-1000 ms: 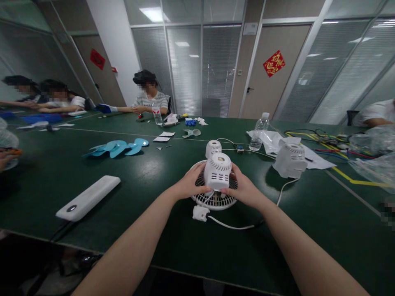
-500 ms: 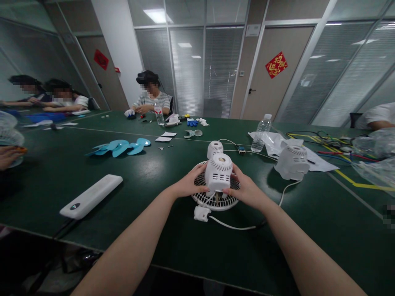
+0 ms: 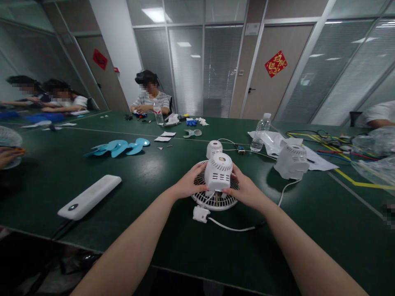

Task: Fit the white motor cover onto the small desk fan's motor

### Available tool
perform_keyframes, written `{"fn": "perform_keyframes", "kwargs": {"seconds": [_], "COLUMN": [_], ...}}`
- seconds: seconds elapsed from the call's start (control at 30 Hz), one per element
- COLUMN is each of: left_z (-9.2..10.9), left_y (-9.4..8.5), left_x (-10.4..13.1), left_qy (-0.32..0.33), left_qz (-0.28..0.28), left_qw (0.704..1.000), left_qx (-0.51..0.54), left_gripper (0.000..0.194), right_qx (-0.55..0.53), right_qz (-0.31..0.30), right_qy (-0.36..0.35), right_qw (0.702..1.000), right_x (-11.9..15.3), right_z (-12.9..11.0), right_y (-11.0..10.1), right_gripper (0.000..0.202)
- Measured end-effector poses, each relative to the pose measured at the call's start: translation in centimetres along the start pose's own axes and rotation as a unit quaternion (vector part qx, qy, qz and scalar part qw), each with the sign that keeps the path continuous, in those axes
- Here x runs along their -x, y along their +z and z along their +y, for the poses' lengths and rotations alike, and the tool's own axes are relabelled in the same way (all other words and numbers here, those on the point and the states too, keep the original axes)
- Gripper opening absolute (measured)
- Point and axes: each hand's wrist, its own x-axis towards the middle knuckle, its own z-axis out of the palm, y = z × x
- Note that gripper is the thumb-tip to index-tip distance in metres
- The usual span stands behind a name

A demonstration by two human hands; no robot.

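"What are the two hands on?"

"A white vented motor housing (image 3: pixel 218 172). The left hand (image 3: pixel 191 183) is on one side and the right hand (image 3: pixel 244 187) on the other, both partly closed, with the thumbs low near its bottom edge and the fingers curved round the sides."

"Where does it sit?"

"Above a round white fan grille (image 3: pixel 226 202), which lies on the dark green surface (image 3: pixel 138 181). I can't tell whether the two touch, since the hands and the housing hide the middle."

"And around it?"

"A smaller-looking white housing (image 3: pixel 214 148) shows just behind. In front, near the grille's rim, is a small white block (image 3: pixel 200 214), with a white cable (image 3: pixel 231 228) running off to the right."

"Anything more on the right?"

"Another vented white housing, the corded one (image 3: pixel 291 161), by some white paper (image 3: pixel 319 160). A clear plastic bottle (image 3: pixel 261 133) stands upright between that and the smaller-looking housing, farther back."

"What about the left?"

"An oblong white device (image 3: pixel 91 197) with a dark oval on one end, lying flat, and beyond it some glossy blue fan blades (image 3: pixel 117 147). Across the table sits a person (image 3: pixel 151 98) in a striped top, wearing dark headgear."
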Motion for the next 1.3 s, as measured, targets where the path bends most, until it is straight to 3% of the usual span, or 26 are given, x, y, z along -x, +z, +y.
{"fn": "perform_keyframes", "kwargs": {"seconds": [0.53, 0.77, 0.87, 0.93, 1.0, 1.1, 1.13, 1.3], "left_z": [0.4, 0.1, 0.1, -0.1, -0.9, -3.0, -3.8, -7.1], "left_y": [-0.6, -0.9, -0.9, -0.8, -0.7, -0.5, -0.5, -0.8], "left_x": [0.0, 0.3, 0.2, 0.0, -0.3, -0.9, -1.1, -1.5], "left_qy": [0.013, 0.0, 0.006, 0.01, -0.003, -0.09, -0.128, -0.184], "left_qz": [-0.022, -0.016, -0.003, 0.041, 0.13, 0.283, 0.311, 0.355], "left_qw": [0.999, 1.0, 1.0, 0.999, 0.989, 0.951, 0.939, 0.913], "left_qx": [-0.025, -0.024, -0.001, 0.033, 0.068, 0.084, 0.077, 0.079], "left_gripper": [0.085, 0.086, 0.076, 0.059, 0.046, 0.036, 0.032, 0.029], "right_qx": [-0.017, 0.004, 0.017, 0.029, 0.04, 0.051, 0.054, 0.06], "right_qz": [-0.023, -0.014, -0.002, 0.017, 0.029, 0.031, 0.031, 0.03], "right_qy": [0.02, -0.03, -0.053, -0.058, -0.057, -0.045, -0.039, -0.029], "right_qw": [0.999, 0.999, 0.998, 0.998, 0.997, 0.997, 0.997, 0.997], "right_x": [0.2, 0.0, -0.1, -0.2, -0.3, -0.3, -0.2, -0.1], "right_z": [-0.6, 0.3, 0.9, 1.1, 1.3, 1.2, 1.1, 0.7], "right_y": [-0.6, 0.0, 0.7, 1.3, 1.8, 2.1, 2.1, 1.8], "right_gripper": [0.099, 0.107, 0.119, 0.125, 0.126, 0.123, 0.122, 0.113]}}
